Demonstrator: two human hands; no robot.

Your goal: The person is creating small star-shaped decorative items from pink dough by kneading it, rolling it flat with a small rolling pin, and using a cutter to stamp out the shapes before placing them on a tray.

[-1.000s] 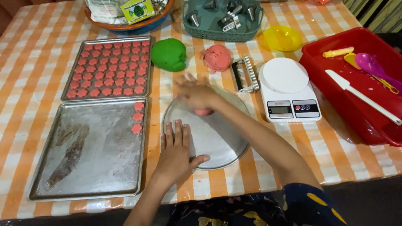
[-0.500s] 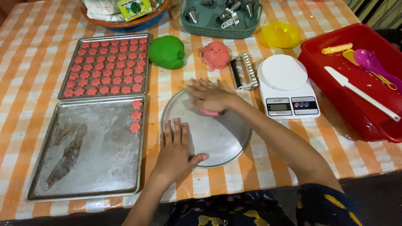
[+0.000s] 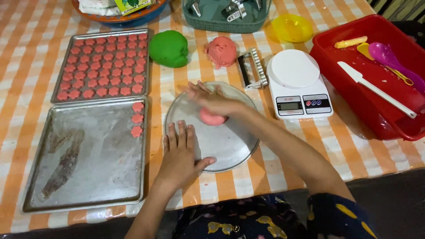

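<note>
My right hand [image 3: 211, 99] flat, pressing one pink dough lump [image 3: 212, 118] on round plate [image 3: 230, 146]; left hand [image 3: 179, 152] spread wide at plate's 8 o'clock; three pink cookies [image 3: 137, 119] at 9 o'clock.

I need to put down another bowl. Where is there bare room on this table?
Bare cloth lies right of the round plate, below the scale. The near tray is mostly bare. The far edge, around the basket, is crowded.

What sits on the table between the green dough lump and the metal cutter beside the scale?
In the head view, a pink dough lump lies between the green dough lump and the metal cutter, on the checked cloth.
</note>
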